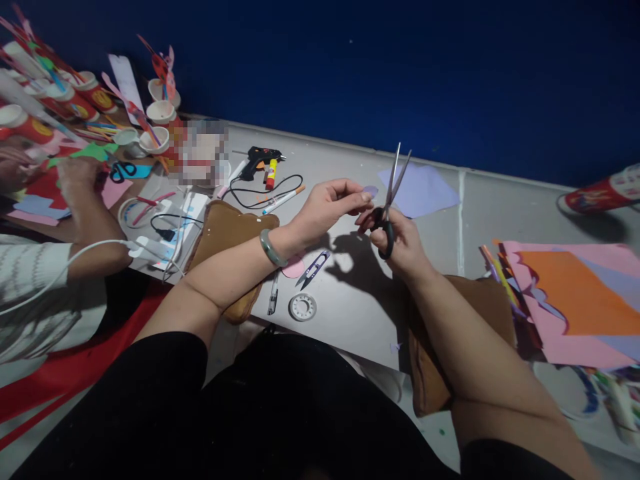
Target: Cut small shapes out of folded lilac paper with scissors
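Observation:
My left hand (333, 203), with a bangle on its wrist, pinches a small purple paper piece (371, 191) between thumb and fingers. In my right hand (400, 240) is a pair of scissors (391, 193), fingers through the dark handles. The blades point up and away from me, slightly apart, just right of the paper piece. Behind the scissors a larger lilac sheet (423, 190) lies on the table. Below my left hand are a pink paper circle (293, 267), thread snips (313, 269) and a white ring-shaped spool (303, 307).
A glue gun (257, 160), a glue stick (271, 175) and a marker (284, 199) lie beyond my left arm. Brown cushions (225, 233) sit under both forearms. Colored sheets (580, 293) are stacked at right. At left, another person's hand (80, 177) rests near scissors (123, 170) and paper cups (163, 113).

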The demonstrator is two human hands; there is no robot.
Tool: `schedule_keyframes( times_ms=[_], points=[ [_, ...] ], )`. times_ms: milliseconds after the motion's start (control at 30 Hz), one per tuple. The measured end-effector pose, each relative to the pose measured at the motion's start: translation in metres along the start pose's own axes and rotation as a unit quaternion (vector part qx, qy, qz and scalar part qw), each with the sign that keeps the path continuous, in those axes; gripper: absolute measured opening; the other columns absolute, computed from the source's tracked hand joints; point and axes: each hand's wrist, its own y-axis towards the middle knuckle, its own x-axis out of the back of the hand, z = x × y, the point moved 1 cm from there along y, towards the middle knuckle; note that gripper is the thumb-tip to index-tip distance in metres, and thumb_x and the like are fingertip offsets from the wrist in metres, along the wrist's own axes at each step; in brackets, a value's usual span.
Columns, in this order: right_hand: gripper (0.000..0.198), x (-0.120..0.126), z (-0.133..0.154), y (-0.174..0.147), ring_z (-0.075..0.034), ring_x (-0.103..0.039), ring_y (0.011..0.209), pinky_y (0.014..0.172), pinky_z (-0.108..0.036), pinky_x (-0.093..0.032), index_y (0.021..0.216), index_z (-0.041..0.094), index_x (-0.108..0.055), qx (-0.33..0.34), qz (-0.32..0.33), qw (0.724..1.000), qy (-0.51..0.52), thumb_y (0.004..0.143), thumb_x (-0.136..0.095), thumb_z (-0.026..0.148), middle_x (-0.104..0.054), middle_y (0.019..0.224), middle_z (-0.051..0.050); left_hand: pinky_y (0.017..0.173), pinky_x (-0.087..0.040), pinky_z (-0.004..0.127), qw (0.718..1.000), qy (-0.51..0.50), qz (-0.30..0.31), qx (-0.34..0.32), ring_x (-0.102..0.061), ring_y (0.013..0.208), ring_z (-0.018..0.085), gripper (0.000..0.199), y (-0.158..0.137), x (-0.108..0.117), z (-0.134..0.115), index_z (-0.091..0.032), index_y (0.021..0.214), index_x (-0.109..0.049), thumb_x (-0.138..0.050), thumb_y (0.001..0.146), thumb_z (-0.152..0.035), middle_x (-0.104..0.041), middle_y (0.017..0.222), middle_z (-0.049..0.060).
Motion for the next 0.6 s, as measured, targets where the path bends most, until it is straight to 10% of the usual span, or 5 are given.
schedule_keyframes(
  times_ms=[600],
  points=[
    [0.054,-0.0033,-0.003,-0.0019,-0.023,-0.063,0.082,0.078,-0.038,-0.051,0.078,0.024,-0.062,0.012,0.049,0.997,-0.061,0.08,-0.072,0.077,-0.069,0.084,-0.006,0.078,-0.053,0.027,0.999,-0.046,-0.02,0.007,-0.065,0.077,0.008,0.039,0.0025,-0.0003,0.0056,-0.018,0.078,-0.063,-0.087,0.082,-0.049,-0.072,0.08,0.0]
  ],
)
